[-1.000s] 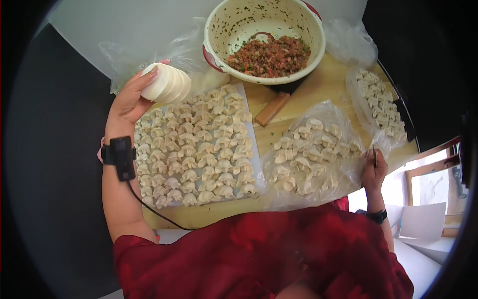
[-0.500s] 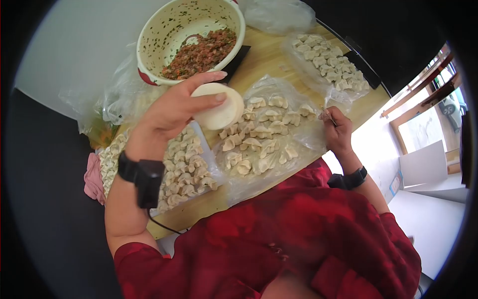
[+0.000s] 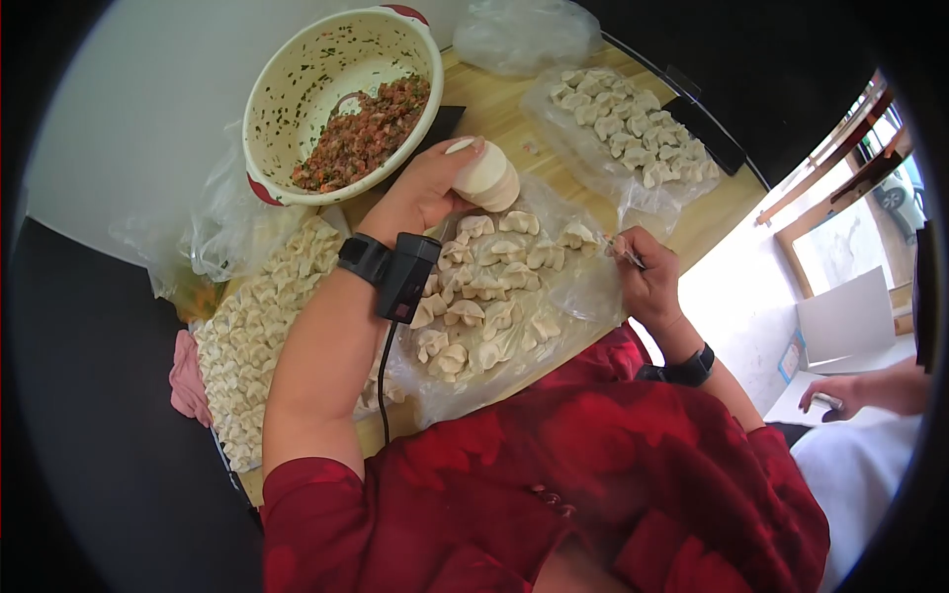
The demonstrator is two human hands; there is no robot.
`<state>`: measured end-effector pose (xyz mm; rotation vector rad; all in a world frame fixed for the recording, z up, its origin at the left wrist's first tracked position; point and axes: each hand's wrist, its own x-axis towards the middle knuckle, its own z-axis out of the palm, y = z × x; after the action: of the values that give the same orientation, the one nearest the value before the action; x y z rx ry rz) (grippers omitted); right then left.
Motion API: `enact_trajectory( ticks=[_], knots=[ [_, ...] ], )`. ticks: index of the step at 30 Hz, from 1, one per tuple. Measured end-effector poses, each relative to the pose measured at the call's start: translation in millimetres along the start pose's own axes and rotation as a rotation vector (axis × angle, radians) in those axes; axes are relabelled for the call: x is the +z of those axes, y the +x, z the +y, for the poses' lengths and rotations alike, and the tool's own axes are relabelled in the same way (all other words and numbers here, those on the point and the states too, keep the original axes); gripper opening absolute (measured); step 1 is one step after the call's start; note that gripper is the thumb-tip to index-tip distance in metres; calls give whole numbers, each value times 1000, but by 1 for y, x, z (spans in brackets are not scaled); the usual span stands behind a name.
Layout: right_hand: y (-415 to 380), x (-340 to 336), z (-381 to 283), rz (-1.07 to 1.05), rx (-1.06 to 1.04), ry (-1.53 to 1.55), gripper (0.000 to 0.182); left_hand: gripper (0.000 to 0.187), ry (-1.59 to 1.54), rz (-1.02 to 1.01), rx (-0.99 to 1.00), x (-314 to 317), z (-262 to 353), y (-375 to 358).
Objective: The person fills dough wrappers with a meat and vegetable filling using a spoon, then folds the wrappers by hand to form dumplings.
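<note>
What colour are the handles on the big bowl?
The handles on the bowl are red; the head view shows them best.

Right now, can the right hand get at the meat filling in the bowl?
Probably not straight across: the left hand, holding a stack of round wrappers, lies between the right hand and the bowl. Going over or around it looks possible, since the filling is uncovered.

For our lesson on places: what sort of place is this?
Probably a food-preparation area, perhaps a home or small eatery: minced filling in a bowl, many folded dumplings, and round wrappers in the left hand.
</note>
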<state>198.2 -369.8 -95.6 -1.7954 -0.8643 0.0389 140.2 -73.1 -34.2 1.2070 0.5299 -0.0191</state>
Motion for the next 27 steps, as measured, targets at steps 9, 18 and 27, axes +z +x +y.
enact_trajectory(
  ticks=[9, 18, 27],
  knots=[
    [2, 0, -7, 58, -89, -72, 11, 40, 205, 1, 79, -5, -17, 22],
    [1, 10, 7, 57, -83, -35, 14, 35, 219, 185, 151, 9, -24, 41],
    [0, 12, 10, 32, -78, 83, 14, 43, 945, 89, 495, -37, 28, -114]
  ],
)
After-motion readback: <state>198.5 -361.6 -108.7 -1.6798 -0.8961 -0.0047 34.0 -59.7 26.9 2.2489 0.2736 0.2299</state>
